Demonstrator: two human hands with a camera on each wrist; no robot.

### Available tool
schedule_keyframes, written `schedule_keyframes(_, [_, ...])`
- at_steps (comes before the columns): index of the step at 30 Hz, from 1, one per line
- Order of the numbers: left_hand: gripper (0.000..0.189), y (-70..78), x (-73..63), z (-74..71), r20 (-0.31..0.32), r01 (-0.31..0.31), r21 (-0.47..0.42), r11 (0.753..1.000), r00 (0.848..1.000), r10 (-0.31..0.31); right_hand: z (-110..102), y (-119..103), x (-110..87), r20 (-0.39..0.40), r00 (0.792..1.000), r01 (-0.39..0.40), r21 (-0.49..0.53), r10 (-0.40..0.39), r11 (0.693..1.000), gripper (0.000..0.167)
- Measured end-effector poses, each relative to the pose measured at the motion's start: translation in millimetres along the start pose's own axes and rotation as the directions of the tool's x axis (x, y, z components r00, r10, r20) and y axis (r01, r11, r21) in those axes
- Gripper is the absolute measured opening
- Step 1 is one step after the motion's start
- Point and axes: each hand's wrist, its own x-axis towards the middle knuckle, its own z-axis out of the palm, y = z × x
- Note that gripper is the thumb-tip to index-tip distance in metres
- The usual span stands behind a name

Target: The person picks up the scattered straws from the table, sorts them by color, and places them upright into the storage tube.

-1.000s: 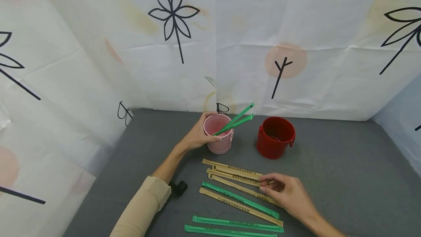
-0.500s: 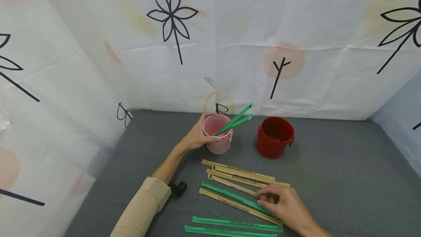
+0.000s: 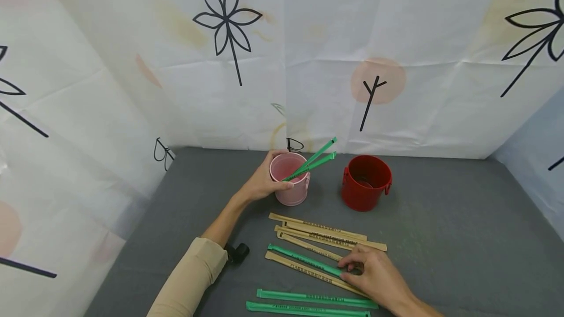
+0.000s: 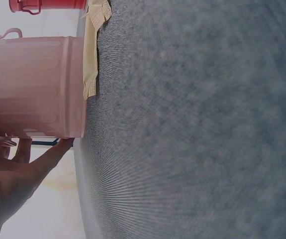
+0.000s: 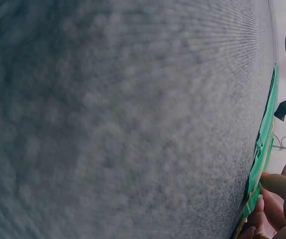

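Note:
At the back of the table, my left hand (image 3: 260,182) grips the pink bucket (image 3: 293,195) by its left side, the thumb lying along the near rim. Two green wrapped straws (image 3: 323,160) lean out of that bucket to the right. Lower on the table, my right hand (image 3: 374,274) has its thumb and fingertips on either side of another green wrapped straw (image 3: 304,259), pinching it while it lies flat; its right end is hidden under the hand. In the left wrist view the pink bucket (image 4: 28,84) fills the upper left.
A red bucket (image 3: 363,192) stands right of the pink one. Several tan wrapped straws (image 3: 317,229) lie above the pinched one, and one tan straw (image 3: 304,271) lies just below it. Two more green straws (image 3: 317,299) lie nearest the front. White patterned cloth (image 3: 317,82) walls the back.
My right hand has moved from the upper tan straws down and left, onto the green straw. My left hand keeps its grip on the pink bucket. The head view has shifted slightly.

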Motion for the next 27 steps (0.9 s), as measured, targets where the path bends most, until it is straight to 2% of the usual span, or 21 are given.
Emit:
schedule_keyframes(12, [0.089,1.2,0.4,-0.1,0.001,-0.007,0.014,1.000,1.000,0.007,6.8,-3.7,-0.4,-0.052,0.999,-0.003,-0.078,-0.001,0.997,0.018])
schedule_keyframes(19, [0.088,4.7,-1.1,0.1,-0.002,-0.006,0.036,0.999,1.000,0.007,5.5,-4.7,0.0,-0.054,0.999,-0.009,-0.070,0.005,0.998,0.022])
schedule_keyframes(27, [0.089,2.3,-1.3,0.2,-0.001,0.004,0.005,1.000,1.000,-0.004,-3.4,-7.6,1.9,-0.063,0.998,0.007,-0.049,-0.010,0.999,0.020])
